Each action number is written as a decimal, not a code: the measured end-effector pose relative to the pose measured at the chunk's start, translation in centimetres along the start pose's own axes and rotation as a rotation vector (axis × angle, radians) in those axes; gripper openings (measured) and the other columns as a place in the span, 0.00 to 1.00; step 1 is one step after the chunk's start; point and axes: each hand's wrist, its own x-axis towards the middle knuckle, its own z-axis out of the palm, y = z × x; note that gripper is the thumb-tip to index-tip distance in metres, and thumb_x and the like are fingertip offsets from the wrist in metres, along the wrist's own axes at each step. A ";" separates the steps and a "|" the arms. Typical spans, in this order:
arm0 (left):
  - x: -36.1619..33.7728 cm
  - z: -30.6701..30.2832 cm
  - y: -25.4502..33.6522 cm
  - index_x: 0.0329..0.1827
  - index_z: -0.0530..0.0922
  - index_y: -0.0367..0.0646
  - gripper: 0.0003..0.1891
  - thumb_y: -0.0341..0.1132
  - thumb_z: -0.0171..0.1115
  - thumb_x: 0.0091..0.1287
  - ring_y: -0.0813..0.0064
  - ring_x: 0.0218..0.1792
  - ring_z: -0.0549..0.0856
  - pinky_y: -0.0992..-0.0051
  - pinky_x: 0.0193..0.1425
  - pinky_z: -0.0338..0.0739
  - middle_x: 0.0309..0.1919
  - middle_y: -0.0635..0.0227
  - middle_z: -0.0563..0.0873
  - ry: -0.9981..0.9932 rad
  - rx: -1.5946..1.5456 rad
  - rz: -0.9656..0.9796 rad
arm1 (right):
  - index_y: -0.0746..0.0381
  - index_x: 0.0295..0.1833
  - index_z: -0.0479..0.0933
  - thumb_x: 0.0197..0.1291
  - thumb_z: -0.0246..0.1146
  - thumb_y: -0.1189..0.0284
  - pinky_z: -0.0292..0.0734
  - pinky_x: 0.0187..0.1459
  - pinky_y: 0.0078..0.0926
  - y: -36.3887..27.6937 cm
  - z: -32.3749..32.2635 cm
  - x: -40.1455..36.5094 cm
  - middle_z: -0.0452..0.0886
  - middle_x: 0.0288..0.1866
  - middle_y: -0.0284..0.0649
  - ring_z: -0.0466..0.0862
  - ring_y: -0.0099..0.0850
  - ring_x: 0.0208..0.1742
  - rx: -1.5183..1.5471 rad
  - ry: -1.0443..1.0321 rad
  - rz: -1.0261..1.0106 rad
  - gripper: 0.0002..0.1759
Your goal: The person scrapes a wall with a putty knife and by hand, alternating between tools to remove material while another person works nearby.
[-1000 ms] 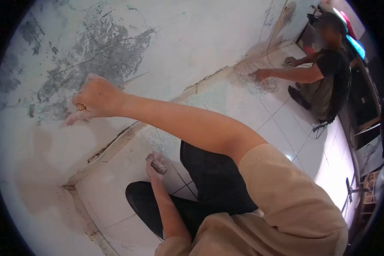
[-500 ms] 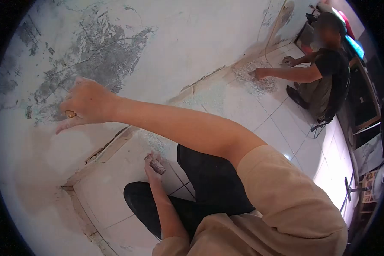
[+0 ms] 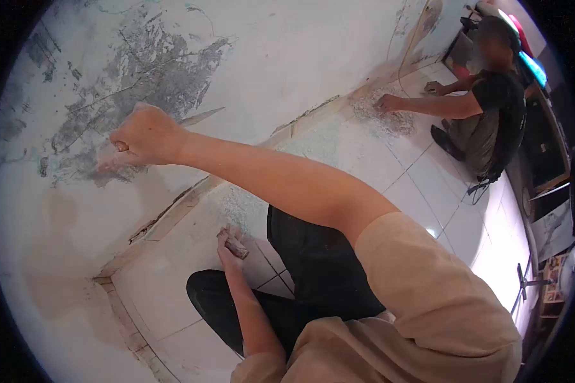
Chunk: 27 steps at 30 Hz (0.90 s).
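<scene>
My right hand (image 3: 148, 135) is closed in a fist close to the wall, over a grey patch (image 3: 153, 83) where the paint has come off. From behind the wrist sticks out the pointed metal blade of a knife (image 3: 202, 116), and a brownish handle end shows at the fingers. Low over the floor, my left hand (image 3: 225, 246) is wrapped around a short, dusty, grey-brown block (image 3: 237, 246). Pale powder coats the fingers. Flakes of paint (image 3: 236, 207) lie on the tiles just beyond it.
A person (image 3: 495, 108) in dark clothes squats at the far right, hands near a heap of pale debris (image 3: 390, 115). A broken skirting edge (image 3: 172, 210) runs along the wall's foot. Dark furniture (image 3: 546, 153) and a fan (image 3: 524, 281) stand along the right side.
My right hand has moved up and to the right along the wall, and the knife's blade has come into view. My left hand has stayed put with the block.
</scene>
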 end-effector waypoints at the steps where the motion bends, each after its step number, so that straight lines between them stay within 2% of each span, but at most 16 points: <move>1: -0.1 0.1 0.1 0.69 0.57 0.44 0.30 0.40 0.54 0.64 0.54 0.64 0.68 0.57 0.65 0.62 0.66 0.66 0.66 0.016 -0.009 0.008 | 0.57 0.14 0.68 0.47 0.61 0.40 0.67 0.32 0.31 -0.2 -0.2 0.2 0.69 0.12 0.37 0.72 0.40 0.18 0.003 0.016 -0.005 0.31; 4: -0.1 0.5 -0.1 0.68 0.57 0.44 0.30 0.40 0.54 0.65 0.54 0.63 0.69 0.55 0.64 0.63 0.66 0.66 0.66 0.023 -0.020 0.005 | 0.56 0.14 0.68 0.47 0.61 0.39 0.66 0.33 0.32 -1.7 0.0 1.1 0.69 0.12 0.37 0.72 0.41 0.18 0.039 0.059 -0.122 0.31; 7: -0.4 0.6 0.0 0.68 0.57 0.44 0.30 0.40 0.53 0.65 0.55 0.63 0.69 0.56 0.63 0.64 0.66 0.67 0.66 0.001 0.021 0.015 | 0.57 0.14 0.68 0.47 0.61 0.39 0.67 0.33 0.33 -1.7 0.3 0.8 0.68 0.11 0.38 0.71 0.41 0.18 0.024 0.048 -0.123 0.32; 10: -0.6 0.8 0.5 0.69 0.55 0.43 0.32 0.38 0.56 0.64 0.57 0.65 0.66 0.62 0.64 0.64 0.67 0.65 0.64 -0.016 -0.041 -0.006 | 0.57 0.14 0.67 0.47 0.61 0.39 0.66 0.32 0.33 -0.6 0.0 0.3 0.67 0.11 0.38 0.70 0.41 0.17 0.036 0.022 -0.033 0.32; 13: -0.9 1.2 0.7 0.69 0.55 0.43 0.32 0.38 0.57 0.63 0.56 0.65 0.66 0.61 0.63 0.65 0.67 0.64 0.64 0.027 -0.009 -0.009 | 0.58 0.15 0.68 0.47 0.60 0.38 0.66 0.33 0.32 -0.4 -0.2 0.4 0.67 0.10 0.38 0.70 0.41 0.17 0.054 0.017 0.002 0.33; 20: -0.6 0.7 0.4 0.68 0.56 0.43 0.33 0.38 0.58 0.62 0.56 0.65 0.66 0.60 0.61 0.67 0.67 0.65 0.63 -0.017 -0.028 -0.009 | 0.57 0.14 0.68 0.47 0.60 0.38 0.67 0.33 0.31 -0.7 -0.2 0.4 0.67 0.10 0.38 0.69 0.40 0.16 -0.063 -0.052 -0.008 0.32; 22: -0.2 0.5 0.3 0.69 0.56 0.43 0.30 0.38 0.52 0.64 0.58 0.63 0.69 0.61 0.64 0.64 0.67 0.67 0.65 -0.020 -0.009 -0.011 | 0.56 0.14 0.68 0.47 0.61 0.39 0.66 0.32 0.31 -0.7 -0.3 0.5 0.67 0.10 0.36 0.69 0.39 0.16 -0.006 0.001 0.006 0.31; 27: -0.7 1.2 0.3 0.69 0.56 0.44 0.30 0.39 0.53 0.64 0.58 0.64 0.68 0.60 0.65 0.63 0.67 0.67 0.65 0.024 -0.014 -0.001 | 0.56 0.15 0.69 0.47 0.61 0.40 0.66 0.33 0.30 -2.2 -0.1 1.3 0.69 0.11 0.34 0.71 0.37 0.17 0.011 0.089 -0.110 0.30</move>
